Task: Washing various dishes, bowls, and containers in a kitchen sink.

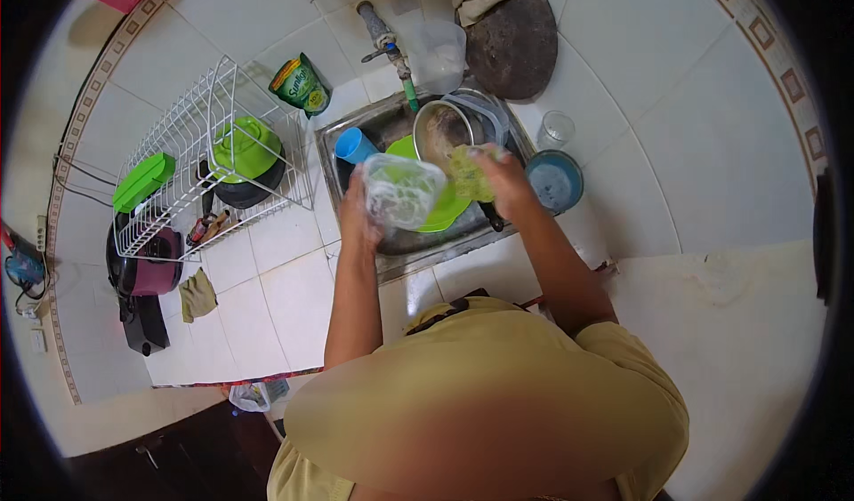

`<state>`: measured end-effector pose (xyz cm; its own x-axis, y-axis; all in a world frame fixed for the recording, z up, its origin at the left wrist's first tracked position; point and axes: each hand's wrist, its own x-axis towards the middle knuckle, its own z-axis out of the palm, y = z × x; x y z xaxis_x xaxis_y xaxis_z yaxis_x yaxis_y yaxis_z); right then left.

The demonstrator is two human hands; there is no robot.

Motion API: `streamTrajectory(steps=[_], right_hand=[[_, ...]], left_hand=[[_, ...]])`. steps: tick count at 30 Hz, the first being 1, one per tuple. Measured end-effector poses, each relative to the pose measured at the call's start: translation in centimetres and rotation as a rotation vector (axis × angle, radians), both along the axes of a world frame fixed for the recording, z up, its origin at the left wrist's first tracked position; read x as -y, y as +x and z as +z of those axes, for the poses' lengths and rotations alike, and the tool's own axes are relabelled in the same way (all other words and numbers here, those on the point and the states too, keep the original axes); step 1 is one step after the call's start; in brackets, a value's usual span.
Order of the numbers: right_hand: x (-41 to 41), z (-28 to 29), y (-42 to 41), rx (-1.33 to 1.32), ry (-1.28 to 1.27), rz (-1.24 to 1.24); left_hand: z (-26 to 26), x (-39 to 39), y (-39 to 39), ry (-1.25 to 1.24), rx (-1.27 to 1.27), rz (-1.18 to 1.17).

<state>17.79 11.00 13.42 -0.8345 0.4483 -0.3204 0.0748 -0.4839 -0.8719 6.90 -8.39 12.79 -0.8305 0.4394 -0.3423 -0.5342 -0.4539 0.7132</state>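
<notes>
My left hand (359, 211) grips a clear plastic container (403, 191) streaked with white suds, held over the sink. In my right hand (508, 182) is a yellow-green scrubbing sponge (469, 173), just right of the container. Beneath them a bright green dish (444, 216) lies in the metal sink (417, 266). Behind the sponge a metal pot (444, 127) leans with its brownish inside showing. A blue plastic cup (354, 146) is at the sink's left side. Below my right hand a black handle (492, 217) sticks out; its other end is hidden.
A teal bowl of sudsy liquid (555, 181) and a drinking glass (557, 129) stand right of the sink. Behind are the tap (390, 47), a clear plastic tub (437, 54) and a dark round board (514, 47). Left are a Sunlight pouch (300, 86) and a white wire dish rack (230, 87).
</notes>
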Motion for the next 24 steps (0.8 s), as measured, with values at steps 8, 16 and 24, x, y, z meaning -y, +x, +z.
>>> streamTrajectory(steps=[8, 16, 24], right_hand=[[-2.2, 0.0, 2.7, -0.053, -0.067, -0.081], [-2.7, -0.2, 3.3, -0.005, -0.08, -0.145], [-3.9, -0.6, 3.7, 0.003, -0.054, -0.19]], left_hand=[[-3.1, 3.2, -5.7, -0.556, -0.363, 0.279], [-5.6, 2.3, -2.5, -1.15, -0.766, 0.078], [-7.2, 1.8, -2.3, -1.388, -0.794, -0.456]])
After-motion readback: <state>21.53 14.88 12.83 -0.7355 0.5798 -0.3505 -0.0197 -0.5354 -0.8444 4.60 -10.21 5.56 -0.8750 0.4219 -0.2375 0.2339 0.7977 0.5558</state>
